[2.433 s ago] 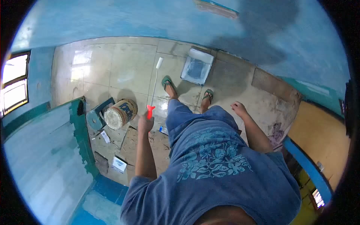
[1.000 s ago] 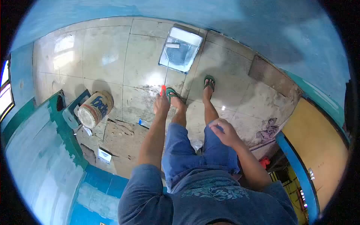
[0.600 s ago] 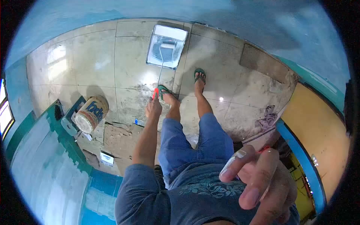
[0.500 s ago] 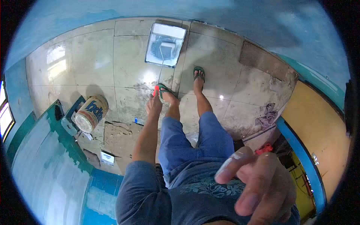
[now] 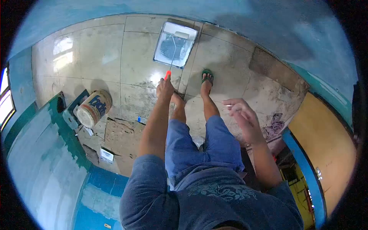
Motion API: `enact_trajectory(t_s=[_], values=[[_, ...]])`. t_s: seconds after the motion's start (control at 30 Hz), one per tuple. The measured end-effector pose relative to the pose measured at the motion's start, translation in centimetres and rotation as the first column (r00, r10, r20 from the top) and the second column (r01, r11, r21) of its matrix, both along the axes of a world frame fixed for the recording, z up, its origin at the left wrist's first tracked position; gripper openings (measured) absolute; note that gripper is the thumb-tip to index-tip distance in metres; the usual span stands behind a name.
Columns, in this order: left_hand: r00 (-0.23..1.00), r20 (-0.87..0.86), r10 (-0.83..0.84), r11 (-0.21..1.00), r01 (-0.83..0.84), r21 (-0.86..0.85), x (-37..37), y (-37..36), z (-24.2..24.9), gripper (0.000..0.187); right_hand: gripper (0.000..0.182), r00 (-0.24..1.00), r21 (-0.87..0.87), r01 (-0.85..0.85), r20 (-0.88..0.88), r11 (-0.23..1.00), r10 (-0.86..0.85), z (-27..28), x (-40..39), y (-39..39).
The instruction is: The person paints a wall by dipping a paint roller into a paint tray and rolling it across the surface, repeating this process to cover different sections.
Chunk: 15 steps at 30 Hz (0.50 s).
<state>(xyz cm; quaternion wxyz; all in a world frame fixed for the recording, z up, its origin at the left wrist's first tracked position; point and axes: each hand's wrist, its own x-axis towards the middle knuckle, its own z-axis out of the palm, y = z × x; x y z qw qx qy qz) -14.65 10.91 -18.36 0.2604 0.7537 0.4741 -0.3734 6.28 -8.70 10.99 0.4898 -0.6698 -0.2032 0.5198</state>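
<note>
My left hand (image 5: 165, 89) is closed round the red handle of a paint roller (image 5: 174, 50), arm stretched forward. The roller's head lies across the far part of a white paint tray (image 5: 189, 46) on the floor, against the dark, paint-smeared middle area. Raised in front of my right thigh, my right hand (image 5: 243, 117) is empty, with loosely bent fingers apart. A whitish smear shows on one finger. My feet, in green flip-flops (image 5: 207, 73), stand on the near side of the tray; the left one is partly hidden behind my left hand and forearm.
A blue wall (image 5: 237, 15) rises just beyond the tray. To the left stands a paint bucket (image 5: 94, 108) near flattened cardboard (image 5: 122, 134). A crumpled cloth (image 5: 274, 123) lies at right, near a yellow door (image 5: 322, 142) with a blue edge.
My left hand has moved forward, and the roller head has slid to the tray's far end. My right hand has swung away from the camera, out over the floor.
</note>
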Motion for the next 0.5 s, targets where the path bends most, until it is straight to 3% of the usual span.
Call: enact_trajectory(t_s=[0.03,0.1,0.17,0.23,0.27,0.33,0.43,0.5], values=[[1.000,0.014,0.012,1.000,-0.012,0.015,-1.0,-0.6,0.9,0.053,0.023,0.999,-0.141,0.002,0.050,0.990,0.006,-2.4,-0.4,-1.8],[0.999,0.044,0.029,0.999,-0.031,0.042,-3.5,-1.9,3.0,0.054,0.021,0.940,-0.434,-0.108,0.248,0.894,0.234,-8.0,-1.2,-7.9],[0.998,0.054,0.018,1.000,-0.018,0.005,-7.3,-2.9,3.3,0.054,0.024,0.873,-0.574,-0.155,0.302,0.804,0.383,-12.0,-2.1,-14.5],[0.998,0.070,-0.002,1.000,0.000,0.031,-10.6,-3.8,3.8,0.054,0.026,0.931,-0.720,-0.117,0.159,0.684,0.328,-14.4,-2.9,-19.9],[0.996,0.089,-0.022,0.998,0.017,0.057,-11.2,-4.0,4.0,0.055,0.026,0.932,-0.719,-0.118,0.159,0.685,0.327,-15.3,-3.2,-22.3],[0.997,0.078,0.000,0.999,-0.003,0.043,-11.1,-3.9,4.1,0.051,0.028,0.996,-0.822,-0.030,0.021,0.569,0.083,-16.6,-3.9,-26.3],[1.000,0.016,-0.003,1.000,0.003,0.003,-7.9,-3.1,5.0,0.048,0.030,1.000,-0.835,-0.020,-0.009,0.550,0.023,-17.8,-4.7,-29.9],[0.993,0.112,-0.020,0.998,0.013,0.066,-5.8,-2.8,3.2,0.049,0.030,0.999,-0.808,-0.029,0.000,0.588,0.049,-18.0,-4.6,-29.8]])
